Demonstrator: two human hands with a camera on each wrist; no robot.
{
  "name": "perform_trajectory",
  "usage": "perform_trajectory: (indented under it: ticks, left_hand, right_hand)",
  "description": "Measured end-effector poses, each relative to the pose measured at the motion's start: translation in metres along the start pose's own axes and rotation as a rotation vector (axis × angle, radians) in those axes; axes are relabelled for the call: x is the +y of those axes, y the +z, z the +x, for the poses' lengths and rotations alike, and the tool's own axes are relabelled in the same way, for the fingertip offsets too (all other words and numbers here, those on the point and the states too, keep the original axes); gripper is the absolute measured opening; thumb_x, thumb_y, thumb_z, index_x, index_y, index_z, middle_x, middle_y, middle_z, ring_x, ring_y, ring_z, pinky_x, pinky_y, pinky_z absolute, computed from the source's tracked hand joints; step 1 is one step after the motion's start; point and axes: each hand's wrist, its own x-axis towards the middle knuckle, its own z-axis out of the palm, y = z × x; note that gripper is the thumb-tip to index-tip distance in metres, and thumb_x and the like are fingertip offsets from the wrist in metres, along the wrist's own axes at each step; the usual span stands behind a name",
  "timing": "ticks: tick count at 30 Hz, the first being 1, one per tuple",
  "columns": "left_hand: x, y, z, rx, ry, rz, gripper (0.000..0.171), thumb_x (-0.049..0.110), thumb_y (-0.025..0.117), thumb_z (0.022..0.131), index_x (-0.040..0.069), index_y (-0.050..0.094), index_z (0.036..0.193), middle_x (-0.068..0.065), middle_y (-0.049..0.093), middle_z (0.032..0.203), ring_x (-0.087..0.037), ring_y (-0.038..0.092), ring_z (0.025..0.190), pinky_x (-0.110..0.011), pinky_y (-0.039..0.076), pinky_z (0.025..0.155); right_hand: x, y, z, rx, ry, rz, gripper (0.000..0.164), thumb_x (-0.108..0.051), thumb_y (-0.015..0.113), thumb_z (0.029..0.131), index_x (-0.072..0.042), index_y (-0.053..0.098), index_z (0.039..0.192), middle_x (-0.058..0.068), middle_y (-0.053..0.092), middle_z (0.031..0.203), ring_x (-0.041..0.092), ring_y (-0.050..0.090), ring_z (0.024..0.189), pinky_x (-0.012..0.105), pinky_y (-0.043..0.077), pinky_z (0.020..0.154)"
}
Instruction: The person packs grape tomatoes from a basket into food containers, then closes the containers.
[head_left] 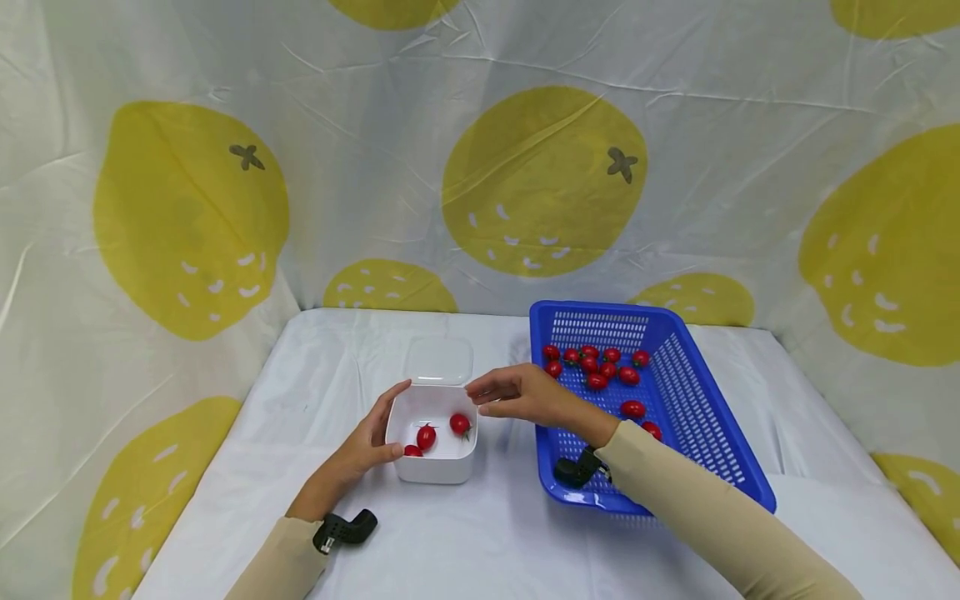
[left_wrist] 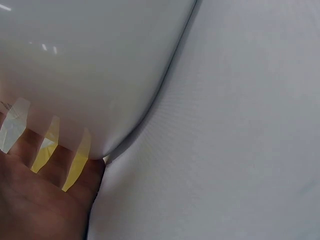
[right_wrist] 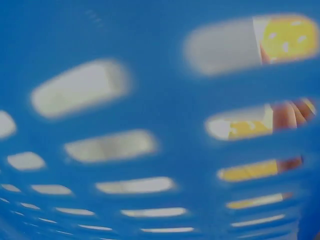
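A square white container [head_left: 435, 472] stands on the white cloth with three red cherry tomatoes [head_left: 426, 437] visible inside. My left hand [head_left: 365, 440] holds it by the left side, thumb near the front rim and fingers reaching toward the back corner; the left wrist view shows those fingers [left_wrist: 42, 155] against its outer wall. At the container's right rim is my right hand [head_left: 528, 395], fingers bent loosely, thumb apart from them, no tomato visible between. The right wrist view is filled by the slotted blue wall of the basket [right_wrist: 165, 100], with part of the fingers glimpsed through its slots.
A blue plastic basket [head_left: 720, 417] stands to the right, under my right forearm, with several cherry tomatoes [head_left: 589, 365] in it. Behind the container lies a clear square lid [head_left: 439, 360]. A lemon-printed cloth [head_left: 360, 167] hangs at the back and sides.
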Motion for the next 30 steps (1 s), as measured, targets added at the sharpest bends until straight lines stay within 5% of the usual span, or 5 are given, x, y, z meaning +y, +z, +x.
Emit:
perform_trajectory:
  ticks: [13,22,30]
  left_hand:
    - [0.000,0.004,0.000,0.005,-0.008,-0.032,0.090,0.009,0.067,0.083,0.012,0.012,0.154,-0.019,0.017,0.155,-0.029,0.022,0.138,-0.025,0.033,0.107]
    - [0.004,0.002,0.002,0.003,-0.011,-0.047,0.088,0.012,0.068,0.084,0.016,0.015,0.154,-0.029,0.017,0.151,-0.044,0.023,0.133,-0.034,0.037,0.105]
    - [0.005,0.002,0.001,0.013,-0.022,-0.030,0.088,0.007,0.066,0.082,0.018,0.016,0.154,-0.019,0.017,0.155,-0.033,0.021,0.138,-0.027,0.034,0.106]
  right_hand:
    - [-0.010,-0.015,-0.012,0.029,0.027,0.042,0.039,-0.022,0.071,0.089,-0.007,0.065,0.124,0.012,0.067,0.118,0.019,0.066,0.106,0.033,0.052,0.089]
    - [-0.009,-0.041,-0.031,0.098,0.048,0.033,0.038,-0.024,0.071,0.088,-0.010,0.066,0.123,0.007,0.068,0.117,0.020,0.064,0.109,0.032,0.052,0.088]
    - [0.003,-0.056,-0.046,0.149,0.088,0.042,0.042,-0.026,0.071,0.088,-0.005,0.064,0.125,0.013,0.067,0.118,0.026,0.064,0.108,0.031,0.052,0.086]
